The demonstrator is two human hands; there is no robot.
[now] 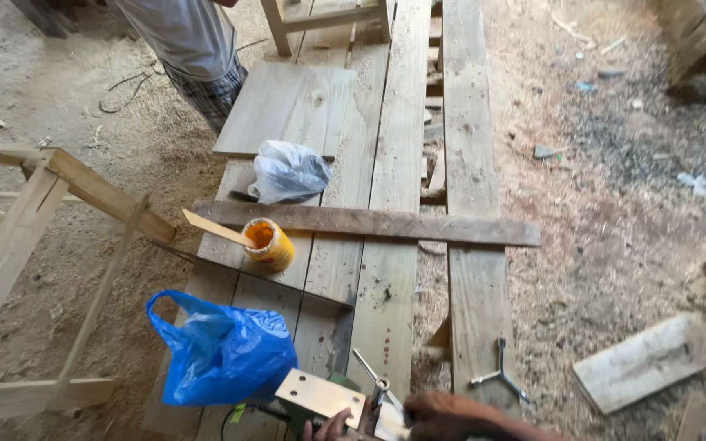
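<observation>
Fingers of the left hand (330, 426) and the right hand (443, 415) rest at the frame's bottom edge on a metal-plated power tool (332, 400); whether either grips it cannot be told. Just beside the tool, a bulging blue plastic bag (222, 351) sits on the plank workbench (386, 269). Farther up, a yellow can (270, 243) of orange glue holds a wooden stick (216, 229), near a crumpled pale bag (288, 171).
</observation>
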